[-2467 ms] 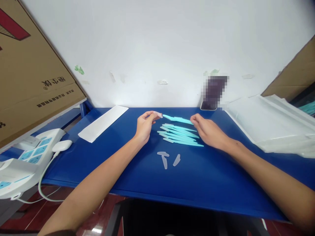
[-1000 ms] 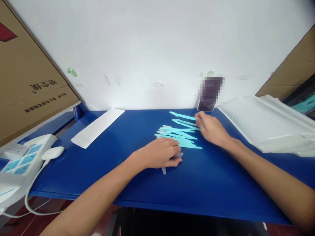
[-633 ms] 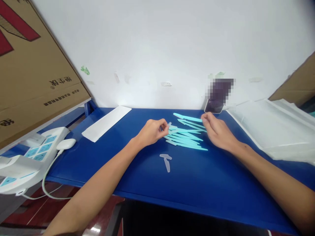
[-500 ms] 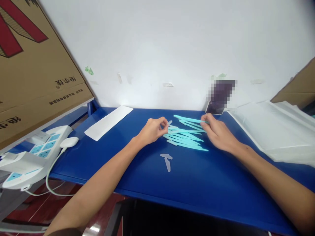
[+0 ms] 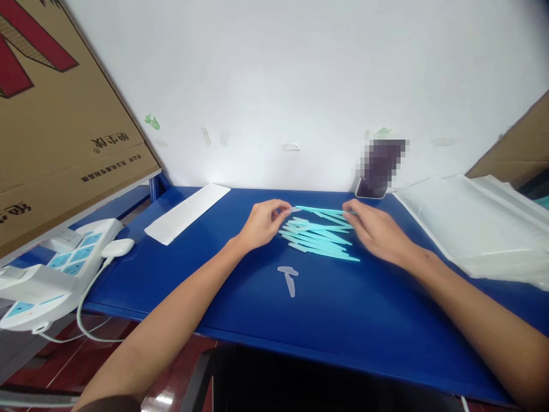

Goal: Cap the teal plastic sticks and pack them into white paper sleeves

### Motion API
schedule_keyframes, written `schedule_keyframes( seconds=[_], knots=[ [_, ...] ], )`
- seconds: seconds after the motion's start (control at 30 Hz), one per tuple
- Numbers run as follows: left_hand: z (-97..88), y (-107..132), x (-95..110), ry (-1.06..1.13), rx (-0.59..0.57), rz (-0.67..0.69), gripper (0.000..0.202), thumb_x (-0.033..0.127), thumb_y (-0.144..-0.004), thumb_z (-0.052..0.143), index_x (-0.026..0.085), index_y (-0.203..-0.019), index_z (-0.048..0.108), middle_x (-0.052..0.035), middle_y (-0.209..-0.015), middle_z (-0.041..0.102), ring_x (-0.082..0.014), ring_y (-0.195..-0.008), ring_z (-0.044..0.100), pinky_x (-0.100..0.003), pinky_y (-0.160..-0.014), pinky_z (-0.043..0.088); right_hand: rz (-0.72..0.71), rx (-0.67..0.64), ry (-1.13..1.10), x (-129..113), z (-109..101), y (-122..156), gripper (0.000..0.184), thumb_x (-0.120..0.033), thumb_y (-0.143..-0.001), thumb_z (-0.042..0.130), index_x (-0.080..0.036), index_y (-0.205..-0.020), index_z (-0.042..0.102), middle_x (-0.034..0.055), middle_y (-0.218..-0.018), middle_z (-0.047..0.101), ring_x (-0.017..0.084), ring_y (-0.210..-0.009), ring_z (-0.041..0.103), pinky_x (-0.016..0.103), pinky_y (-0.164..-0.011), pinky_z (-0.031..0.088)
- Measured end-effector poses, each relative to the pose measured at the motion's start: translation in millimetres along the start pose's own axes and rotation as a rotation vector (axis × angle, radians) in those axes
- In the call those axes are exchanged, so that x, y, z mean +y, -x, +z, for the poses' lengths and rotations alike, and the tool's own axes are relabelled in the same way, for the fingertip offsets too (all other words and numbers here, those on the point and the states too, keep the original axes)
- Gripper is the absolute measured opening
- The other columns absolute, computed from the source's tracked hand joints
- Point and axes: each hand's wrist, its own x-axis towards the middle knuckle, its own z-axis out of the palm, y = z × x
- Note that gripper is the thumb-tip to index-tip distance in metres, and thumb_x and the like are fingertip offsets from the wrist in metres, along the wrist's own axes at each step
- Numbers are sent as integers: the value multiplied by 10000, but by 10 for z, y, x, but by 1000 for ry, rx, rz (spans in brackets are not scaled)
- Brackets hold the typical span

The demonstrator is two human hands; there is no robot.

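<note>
My left hand (image 5: pixel 265 224) pinches a small translucent blade cap (image 5: pixel 294 209) between thumb and fingertips. In my right hand (image 5: pixel 376 228) is the handle end of a slim turquoise eyebrow razor (image 5: pixel 319 209), held nearly level and pointing left. The razor's left tip meets the cap; whether it is inside the cap I cannot tell. Below both hands lies a loose pile of similar turquoise razors (image 5: pixel 319 239), fanned across the blue table (image 5: pixel 369 320). Nearer to me, two translucent caps (image 5: pixel 290 285) lie touching on the tabletop.
A white paper strip (image 5: pixel 187 213) lies at the left, near a white power strip (image 5: pixel 64 274) with plugs and a cable. A phone (image 5: pixel 371 187) leans on the wall behind. White plastic packaging (image 5: pixel 467 229) covers the right side. Cardboard boxes (image 5: pixel 64 126) stand at both sides.
The cap in my left hand has moved up and been turned to line up with the razor. My right hand has brought the razor leftward, so its tip now meets the cap.
</note>
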Motion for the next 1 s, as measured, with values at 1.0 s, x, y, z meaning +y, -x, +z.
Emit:
schedule_keyframes(
  seconds=[1.0],
  knots=[
    [6,-7,7,-98,-3,62,277,344,-975,523,168,-870,709,-9,-722,549,-131,-649,488,-277,-663,413,115,-48,174,169,94,-27,342,-390,-997,399,-222,-1020,696,100,-1021,671,263,-924,621,360,-677,439]
  ],
)
